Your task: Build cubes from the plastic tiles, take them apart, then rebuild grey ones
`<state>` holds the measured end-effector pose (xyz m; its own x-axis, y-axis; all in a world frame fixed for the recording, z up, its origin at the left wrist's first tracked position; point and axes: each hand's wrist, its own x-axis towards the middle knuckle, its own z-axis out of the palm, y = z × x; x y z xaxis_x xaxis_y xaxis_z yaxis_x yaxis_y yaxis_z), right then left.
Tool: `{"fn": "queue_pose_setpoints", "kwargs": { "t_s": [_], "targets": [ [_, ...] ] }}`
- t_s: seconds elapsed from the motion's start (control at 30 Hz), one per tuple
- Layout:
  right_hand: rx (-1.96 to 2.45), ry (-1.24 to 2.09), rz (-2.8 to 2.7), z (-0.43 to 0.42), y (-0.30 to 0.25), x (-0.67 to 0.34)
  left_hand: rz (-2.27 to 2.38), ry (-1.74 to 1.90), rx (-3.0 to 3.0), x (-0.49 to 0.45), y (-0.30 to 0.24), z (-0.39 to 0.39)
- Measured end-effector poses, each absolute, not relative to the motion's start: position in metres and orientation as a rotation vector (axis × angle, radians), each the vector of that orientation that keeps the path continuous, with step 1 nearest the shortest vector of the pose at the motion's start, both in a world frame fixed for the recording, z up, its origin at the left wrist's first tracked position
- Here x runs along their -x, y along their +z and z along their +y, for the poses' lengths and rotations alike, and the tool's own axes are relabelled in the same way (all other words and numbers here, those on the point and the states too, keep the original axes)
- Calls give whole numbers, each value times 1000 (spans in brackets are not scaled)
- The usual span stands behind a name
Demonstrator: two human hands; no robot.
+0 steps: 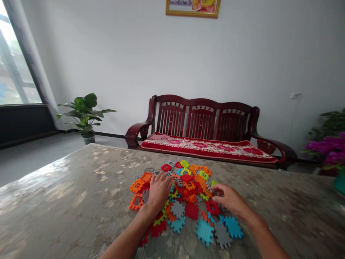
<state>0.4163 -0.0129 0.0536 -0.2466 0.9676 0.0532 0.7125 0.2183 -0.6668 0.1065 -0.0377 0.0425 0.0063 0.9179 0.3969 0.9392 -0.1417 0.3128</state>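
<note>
A heap of interlocking plastic tiles with notched edges, in red, orange, grey, blue and lime green, lies on the table in front of me. My left hand rests palm down on the left part of the heap, fingers stretched forward over the tiles. At the heap's right edge is my right hand, thumb and fingers apart, beside a red window tile. Nearer to me lie a light blue tile, a grey tile and a blue tile. An orange frame tile sits left of my left hand.
The table has a patterned grey-brown cover. Beyond it stands a dark red wooden bench with a red floral cushion. A potted plant stands at the back left, and purple flowers are at the right. A small grey piece lies near the far edge.
</note>
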Motion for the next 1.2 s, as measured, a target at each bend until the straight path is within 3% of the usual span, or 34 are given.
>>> {"fn": "queue_pose_setpoints", "kwargs": {
  "t_s": [0.23, 0.43, 0.8, 1.2],
  "targets": [
    [1707, 633, -2170, -41, 64, -449, -1500, -1110, 2694, -150, 67, -73],
    [1821, 419, -2138, -44, 51, -438, -1134, -784, 3228, -189, 49, -98],
    [1957, 258, -2228, -46, 47, -437, -1286, -285, 3157, -198, 45, -86],
    [1966, 118, -2394, -51, 55, -420, -1244, -351, 3048, -204, 39, -81]
  ]
}}
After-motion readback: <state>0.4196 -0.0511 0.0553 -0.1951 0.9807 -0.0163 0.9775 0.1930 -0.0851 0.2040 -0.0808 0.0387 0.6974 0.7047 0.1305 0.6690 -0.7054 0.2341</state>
